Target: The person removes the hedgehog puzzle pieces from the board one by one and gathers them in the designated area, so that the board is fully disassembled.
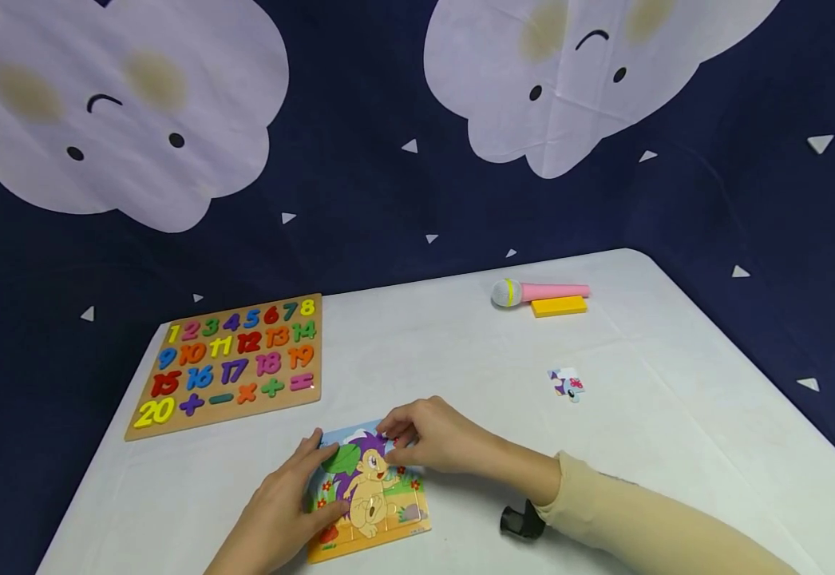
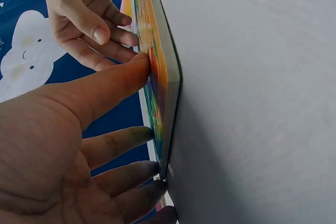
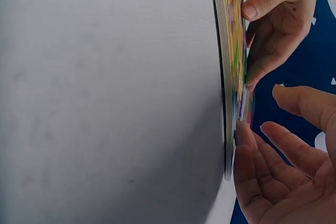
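A square jigsaw puzzle (image 1: 370, 499) with a purple-haired hedgehog picture lies on the white table before me. My left hand (image 1: 284, 499) rests along its left side, thumb on the picture and the other fingers reaching to the upper left corner. In the left wrist view the thumb presses the face of the puzzle (image 2: 157, 59). Over the upper right part is my right hand (image 1: 435, 439), its fingertips touching the puzzle. Seen from the right wrist, the right thumb stands apart from the fingers (image 3: 244, 156), and nothing shows between them.
A wooden number board (image 1: 209, 351) lies at the back left. Toward the back right are a pink toy microphone (image 1: 554, 292) and a yellow block (image 1: 559, 307). A loose puzzle section (image 1: 567, 385) lies to the right. Near my right sleeve sits a black object (image 1: 520, 523).
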A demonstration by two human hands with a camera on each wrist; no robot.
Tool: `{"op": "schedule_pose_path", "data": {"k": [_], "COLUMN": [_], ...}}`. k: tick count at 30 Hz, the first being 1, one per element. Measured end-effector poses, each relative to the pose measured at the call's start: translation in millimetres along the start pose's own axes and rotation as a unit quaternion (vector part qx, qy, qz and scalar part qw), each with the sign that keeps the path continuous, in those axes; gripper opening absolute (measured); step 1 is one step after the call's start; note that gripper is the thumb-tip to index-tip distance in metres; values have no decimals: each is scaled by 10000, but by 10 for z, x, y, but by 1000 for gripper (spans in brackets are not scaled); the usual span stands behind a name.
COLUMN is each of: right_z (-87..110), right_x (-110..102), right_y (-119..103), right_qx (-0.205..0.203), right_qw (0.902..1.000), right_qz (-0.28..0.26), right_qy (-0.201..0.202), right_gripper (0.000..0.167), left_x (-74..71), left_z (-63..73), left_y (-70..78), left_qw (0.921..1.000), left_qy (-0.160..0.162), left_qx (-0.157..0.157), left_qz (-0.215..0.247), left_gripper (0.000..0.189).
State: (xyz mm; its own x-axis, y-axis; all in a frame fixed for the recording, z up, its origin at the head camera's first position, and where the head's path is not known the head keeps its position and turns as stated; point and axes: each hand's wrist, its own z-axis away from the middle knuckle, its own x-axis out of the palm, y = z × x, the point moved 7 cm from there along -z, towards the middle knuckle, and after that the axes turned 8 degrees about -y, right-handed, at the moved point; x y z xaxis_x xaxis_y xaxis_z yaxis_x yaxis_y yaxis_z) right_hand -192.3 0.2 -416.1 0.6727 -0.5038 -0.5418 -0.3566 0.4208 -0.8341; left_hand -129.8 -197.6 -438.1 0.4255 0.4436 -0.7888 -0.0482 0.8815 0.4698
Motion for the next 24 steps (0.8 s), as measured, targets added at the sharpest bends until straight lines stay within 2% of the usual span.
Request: {"op": "schedule_pose_path", "data": {"k": [24], "right_z": [-50], "right_x": [76], "right_y": [-2], "right_qx": [317], "right_qw": [9988], "right_qz": [13], "right_qy": [370], "right_gripper": [29], "left_x": [10], "left_z": [-1], "left_y": [4], "left_qw": [9997], "left_qy": [74], "left_qx": [155], "left_qz": [196], "left_gripper": [75]}}
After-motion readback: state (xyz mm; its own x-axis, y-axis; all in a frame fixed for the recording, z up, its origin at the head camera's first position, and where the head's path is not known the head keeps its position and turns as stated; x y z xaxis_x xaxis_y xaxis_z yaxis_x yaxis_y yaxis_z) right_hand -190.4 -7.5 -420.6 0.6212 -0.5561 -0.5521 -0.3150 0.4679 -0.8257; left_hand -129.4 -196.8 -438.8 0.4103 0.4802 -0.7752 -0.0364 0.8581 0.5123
